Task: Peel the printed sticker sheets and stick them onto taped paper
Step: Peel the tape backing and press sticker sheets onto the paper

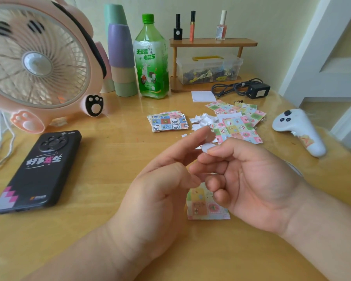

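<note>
My left hand [162, 179] and my right hand [251, 179] meet above the table, fingertips together. Between them sits a small white scrap of backing paper [208, 146], pinched by my right thumb and forefinger and touched by my left fingertips. A printed sticker sheet [205, 205] with pastel squares lies flat on the table under my hands, partly hidden. A stack of cartoon sticker sheets [168, 121] rests further back, with a spread of green and pink sheets [237, 122] to its right. Torn white peel scraps [201, 120] lie between them.
A black phone [39, 171] lies at the left, a pink fan [39, 61] behind it. Stacked cups [122, 57], a green bottle [151, 57], a wooden shelf [211, 42] with a clear box, a black adapter [257, 90] and a white controller [298, 130] ring the table.
</note>
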### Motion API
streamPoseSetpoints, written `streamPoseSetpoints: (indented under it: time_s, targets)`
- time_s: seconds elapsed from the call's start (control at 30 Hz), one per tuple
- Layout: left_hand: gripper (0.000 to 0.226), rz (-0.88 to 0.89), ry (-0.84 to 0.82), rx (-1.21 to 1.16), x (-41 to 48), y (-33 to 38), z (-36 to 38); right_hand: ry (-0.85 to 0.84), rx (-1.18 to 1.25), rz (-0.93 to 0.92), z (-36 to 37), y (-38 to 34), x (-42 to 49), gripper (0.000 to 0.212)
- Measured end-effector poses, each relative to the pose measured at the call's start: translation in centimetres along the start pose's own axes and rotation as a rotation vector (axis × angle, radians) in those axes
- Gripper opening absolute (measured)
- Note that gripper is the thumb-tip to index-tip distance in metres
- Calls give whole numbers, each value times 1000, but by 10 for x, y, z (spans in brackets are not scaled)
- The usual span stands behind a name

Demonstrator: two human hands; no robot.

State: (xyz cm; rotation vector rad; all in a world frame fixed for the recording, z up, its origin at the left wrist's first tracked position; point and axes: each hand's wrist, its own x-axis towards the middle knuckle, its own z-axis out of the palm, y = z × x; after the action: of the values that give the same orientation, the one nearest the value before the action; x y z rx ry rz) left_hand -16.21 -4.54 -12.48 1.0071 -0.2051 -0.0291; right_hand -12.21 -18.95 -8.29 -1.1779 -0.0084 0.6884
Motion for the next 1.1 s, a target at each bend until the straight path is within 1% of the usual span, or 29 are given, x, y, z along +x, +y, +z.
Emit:
streamPoseSetpoints:
  time_s: [0.07, 0.17, 0.2, 0.23, 0.3, 0.37, 0.53, 0.63, 0.77, 0.9, 1.03, 1.07, 1.1]
  targets:
    - [70, -52, 33, -72, 0, 2, 2, -4, -32, -15, 0, 2, 0, 16]
    - [52, -114, 114, -99, 4, 4, 1, -17, -138, -84, 0, 6, 0, 13]
    - [42, -117, 160, -72, 6, 4, -1, -15, -216, -131, -2, 7, 0, 7]
    - [34, -112, 212, -30, 8, 5, -2, 5, -324, -196, -5, 6, 0, 6]
    - [19, -91, 301, 67, 11, 8, -5, 98, -593, -342, -14, 3, 1, 24]
    - [14, -60, 359, 147, 14, 11, -9, 184, -782, -438, -23, -3, 5, 27]
    - [11, -45, 408, 214, 19, 13, -14, 331, -1175, -541, -47, -7, 28, 25]
    - [25, -42, 397, 196, 19, 12, -14, 432, -1285, -558, -51, -9, 39, 25]
    - [23, -47, 410, 172, 21, 10, -15, 513, -1343, -516, -51, -8, 52, 25]
    - [19, -44, 406, 206, 22, 7, -18, 536, -1401, -521, -49, -4, 57, 29]
    - [22, -42, 404, 246, 21, 5, -19, 522, -1439, -568, -45, -3, 56, 45]
    - [23, -38, 403, 260, 21, 5, -18, 493, -1466, -564, -43, -4, 53, 44]
    - [22, -32, 403, 285, 20, 6, -16, 443, -1484, -583, -43, -5, 50, 37]
